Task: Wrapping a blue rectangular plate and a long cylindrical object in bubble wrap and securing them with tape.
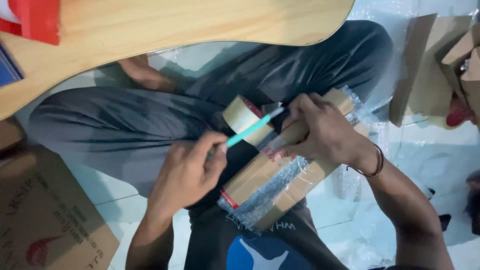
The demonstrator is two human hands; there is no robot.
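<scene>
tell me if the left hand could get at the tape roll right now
Probably not without letting go: the left hand already grips a teal cutter. The tape roll sits just beyond it on the parcel, with nothing between them.

A big wooden board (165, 25) runs across the top, with a red block (35, 17) at its left end. A flat brown cardboard box (45, 215) with a red picture on it lies at the bottom left. More folded brown cardboard (430, 65) stands at the right. Clear bubble wrap (430, 155) covers the white tiled floor (110, 192) there.
</scene>
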